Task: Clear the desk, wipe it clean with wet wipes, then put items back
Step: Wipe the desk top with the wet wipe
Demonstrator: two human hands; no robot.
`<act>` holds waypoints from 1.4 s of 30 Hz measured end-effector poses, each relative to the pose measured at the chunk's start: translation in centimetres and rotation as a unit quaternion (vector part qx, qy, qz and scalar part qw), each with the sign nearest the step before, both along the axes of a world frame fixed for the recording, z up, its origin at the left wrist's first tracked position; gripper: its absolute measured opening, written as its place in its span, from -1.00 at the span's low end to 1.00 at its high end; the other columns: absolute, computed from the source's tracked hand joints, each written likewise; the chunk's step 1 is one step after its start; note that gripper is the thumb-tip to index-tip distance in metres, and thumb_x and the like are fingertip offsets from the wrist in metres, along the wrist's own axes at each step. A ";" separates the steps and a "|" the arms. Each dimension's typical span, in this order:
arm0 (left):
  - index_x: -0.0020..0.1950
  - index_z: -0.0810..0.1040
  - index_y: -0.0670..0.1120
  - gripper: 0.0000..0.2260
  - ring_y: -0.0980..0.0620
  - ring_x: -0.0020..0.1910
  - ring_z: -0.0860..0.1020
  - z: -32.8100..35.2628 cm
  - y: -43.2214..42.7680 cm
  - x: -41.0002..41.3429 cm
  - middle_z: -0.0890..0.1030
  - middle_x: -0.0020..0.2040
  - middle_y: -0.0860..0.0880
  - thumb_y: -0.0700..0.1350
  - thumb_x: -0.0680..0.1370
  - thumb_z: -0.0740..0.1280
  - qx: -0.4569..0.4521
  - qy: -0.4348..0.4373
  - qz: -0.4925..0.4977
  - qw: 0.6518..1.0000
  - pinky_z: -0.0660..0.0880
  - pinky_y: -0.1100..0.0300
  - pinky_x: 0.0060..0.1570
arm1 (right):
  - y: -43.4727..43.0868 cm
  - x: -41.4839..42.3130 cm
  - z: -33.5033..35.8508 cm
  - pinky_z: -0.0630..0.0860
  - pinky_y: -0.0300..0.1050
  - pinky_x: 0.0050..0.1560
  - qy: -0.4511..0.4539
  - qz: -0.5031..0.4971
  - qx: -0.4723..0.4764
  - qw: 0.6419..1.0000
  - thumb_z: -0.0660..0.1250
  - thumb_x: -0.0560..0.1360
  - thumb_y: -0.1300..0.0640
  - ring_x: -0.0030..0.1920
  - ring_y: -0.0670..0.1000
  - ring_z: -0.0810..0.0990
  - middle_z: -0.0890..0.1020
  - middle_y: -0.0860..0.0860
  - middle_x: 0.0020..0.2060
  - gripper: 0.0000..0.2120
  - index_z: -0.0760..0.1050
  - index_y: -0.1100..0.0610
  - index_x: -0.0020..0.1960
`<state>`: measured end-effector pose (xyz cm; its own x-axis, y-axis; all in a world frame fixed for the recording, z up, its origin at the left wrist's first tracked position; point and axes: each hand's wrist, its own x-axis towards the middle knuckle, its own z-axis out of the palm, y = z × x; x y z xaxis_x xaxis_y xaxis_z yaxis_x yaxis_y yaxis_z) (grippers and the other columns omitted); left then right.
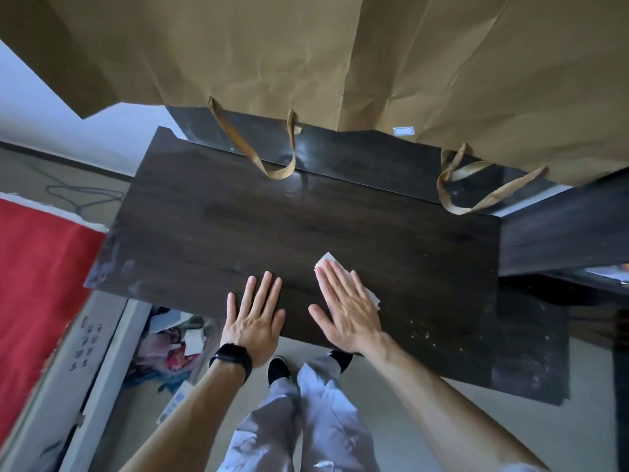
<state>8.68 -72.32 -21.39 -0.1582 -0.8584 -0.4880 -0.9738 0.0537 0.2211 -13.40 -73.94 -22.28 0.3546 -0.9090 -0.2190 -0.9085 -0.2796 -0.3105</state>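
A dark wooden desk point(211, 226) fills the middle of the view, its top bare and streaked with damp marks. My right hand point(347, 308) lies flat with spread fingers on a white wet wipe point(327, 259), pressing it onto the desk near the front edge. Only the wipe's far corner and right edge show past my fingers. My left hand point(255, 318), with a black band on the wrist, rests flat and empty on the desk's front edge beside it.
Two large brown paper bags point(272, 52) hang over the desk's back, their handles point(258, 158) drooping onto it. A lower dark shelf point(531, 352) speckled with crumbs sits at right. A red sheet point(37, 284) and a white drawer with clutter point(177, 342) lie at left.
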 end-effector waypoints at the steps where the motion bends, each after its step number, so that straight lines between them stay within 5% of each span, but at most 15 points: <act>1: 0.53 -0.40 0.17 -0.50 0.06 0.50 -0.46 0.2 -0.1 0.1 -0.45 0.51 0.19 0.17 0.65 -0.24 0.000 0.004 -0.003 1.000 -0.27 -0.12 0.52 | -0.8 0.6 -0.1 -0.02 0.14 0.57 0.000 -0.014 -0.001 1.000 -0.09 0.64 -0.23 0.60 -0.04 -0.17 -0.07 0.01 0.62 -0.33 -0.09 0.11 0.62; 8: 0.61 -0.22 0.08 -0.47 0.15 0.55 -0.30 0.4 0.3 3.8 -0.25 0.59 0.17 0.09 0.69 -0.06 -0.031 0.015 0.022 0.999 -0.17 -0.02 0.55 | -4.2 7.4 -0.5 -0.10 0.13 0.58 -0.006 -0.200 -0.017 0.980 -0.18 0.66 -0.18 0.60 0.00 -0.19 -0.05 0.04 0.61 -0.36 -0.07 0.14 0.62; 13: 0.59 -0.29 0.03 -0.45 0.12 0.56 -0.28 0.1 0.3 6.5 -0.30 0.57 0.16 0.11 0.67 -0.12 -0.002 -0.005 0.016 1.000 -0.07 -0.09 0.56 | 3.2 11.8 -0.9 0.14 0.13 0.53 -0.073 -0.113 -0.054 0.990 -0.02 0.67 -0.13 0.61 -0.02 -0.04 0.09 0.04 0.60 -0.40 0.08 0.15 0.60; 16: 0.57 -0.34 0.04 -0.46 0.08 0.56 -0.30 0.5 0.2 5.7 -0.35 0.56 0.14 0.09 0.68 -0.13 0.005 -0.006 0.027 1.000 -0.12 -0.12 0.55 | 6.2 7.2 -1.0 0.14 0.14 0.53 -0.031 -0.160 -0.047 0.986 -0.04 0.67 -0.12 0.60 -0.04 -0.04 0.05 0.00 0.61 -0.42 0.04 0.10 0.62; 19: 0.55 -0.39 0.07 -0.47 0.10 0.54 -0.35 0.5 0.5 5.2 -0.39 0.54 0.14 0.10 0.68 -0.16 0.003 -0.004 0.040 0.999 -0.18 -0.13 0.55 | 7.7 0.0 -1.0 0.09 0.21 0.54 0.057 -0.335 -0.033 0.940 -0.15 0.66 -0.12 0.61 0.02 -0.06 -0.01 0.04 0.61 -0.41 -0.02 0.12 0.62; 22: 0.52 -0.43 0.08 -0.48 0.12 0.50 -0.41 0.4 0.4 5.4 -0.43 0.52 0.14 0.12 0.67 -0.19 0.011 -0.002 0.040 0.999 -0.22 -0.11 0.54 | 6.8 -1.6 -0.5 0.06 0.26 0.54 0.054 -0.492 -0.007 0.869 -0.19 0.64 -0.17 0.61 0.06 -0.06 0.00 0.10 0.61 -0.35 -0.08 0.17 0.62; 24: 0.52 -0.44 0.07 -0.47 0.10 0.50 -0.41 0.4 0.4 5.5 -0.44 0.52 0.13 0.12 0.67 -0.19 0.016 -0.002 0.038 0.999 -0.23 -0.11 0.54 | 5.4 2.2 -0.2 0.00 0.23 0.56 0.043 -0.463 -0.022 0.885 -0.16 0.64 -0.18 0.61 0.07 -0.08 0.02 0.12 0.61 -0.34 -0.08 0.18 0.62; 27: 0.52 -0.45 0.06 -0.46 0.11 0.49 -0.43 0.6 0.2 5.4 -0.45 0.52 0.12 0.12 0.67 -0.18 0.029 -0.010 0.037 0.999 -0.22 -0.11 0.54 | 3.7 9.7 -0.6 -0.01 0.16 0.57 0.004 -0.253 -0.052 0.966 -0.10 0.66 -0.15 0.61 0.03 -0.07 0.03 0.08 0.61 -0.37 -0.01 0.17 0.61; 30: 0.51 -0.45 0.08 -0.46 0.11 0.47 -0.45 0.7 0.0 5.4 -0.45 0.52 0.12 0.13 0.67 -0.17 0.043 -0.012 0.037 0.998 -0.24 -0.11 0.53 | 3.0 8.9 -0.9 0.12 0.19 0.53 -0.013 -0.124 -0.062 0.990 -0.02 0.67 -0.12 0.61 -0.02 -0.04 0.06 0.02 0.61 -0.41 0.05 0.13 0.61; 33: 0.53 -0.44 0.07 -0.46 0.09 0.48 -0.45 0.7 -0.1 5.5 -0.46 0.52 0.11 0.15 0.67 -0.19 0.054 -0.015 0.025 0.998 -0.28 -0.12 0.52 | 4.6 2.0 -1.3 0.11 0.21 0.53 0.063 -0.209 -0.062 0.974 -0.04 0.67 -0.11 0.61 0.00 -0.05 0.02 0.03 0.61 -0.41 0.02 0.11 0.62; 37: 0.52 -0.45 0.06 -0.46 0.08 0.48 -0.47 0.5 0.0 5.7 -0.48 0.51 0.11 0.17 0.66 -0.23 0.053 -0.015 0.024 0.998 -0.31 -0.12 0.52 | 5.7 -3.0 -0.6 0.16 0.30 0.49 0.095 -0.452 -0.024 0.887 -0.11 0.65 -0.15 0.61 0.08 -0.01 0.07 0.14 0.60 -0.35 -0.06 0.18 0.62; 39: 0.51 -0.46 0.06 -0.46 0.08 0.47 -0.48 0.4 -0.1 5.7 -0.49 0.50 0.12 0.17 0.66 -0.23 0.056 -0.012 0.023 0.998 -0.31 -0.12 0.52 | 5.9 0.4 -0.4 0.08 0.26 0.53 0.093 -0.418 -0.034 0.903 -0.13 0.64 -0.18 0.61 0.08 -0.06 0.04 0.14 0.61 -0.34 -0.09 0.18 0.61; 42: 0.51 -0.46 0.05 -0.46 0.09 0.47 -0.48 0.3 0.0 5.7 -0.49 0.49 0.13 0.17 0.66 -0.22 0.053 -0.013 0.024 0.998 -0.33 -0.11 0.51 | 5.1 7.5 -0.8 -0.02 0.16 0.57 0.062 -0.220 -0.049 0.972 -0.12 0.65 -0.17 0.61 0.03 -0.09 0.00 0.08 0.61 -0.36 -0.05 0.16 0.62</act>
<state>14.34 -72.28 -21.11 -0.1039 -0.8086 -0.5791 -0.9801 -0.0159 0.1980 -5.90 -68.87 -23.06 -0.0963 -0.9854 -0.1407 -0.9758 0.1213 -0.1818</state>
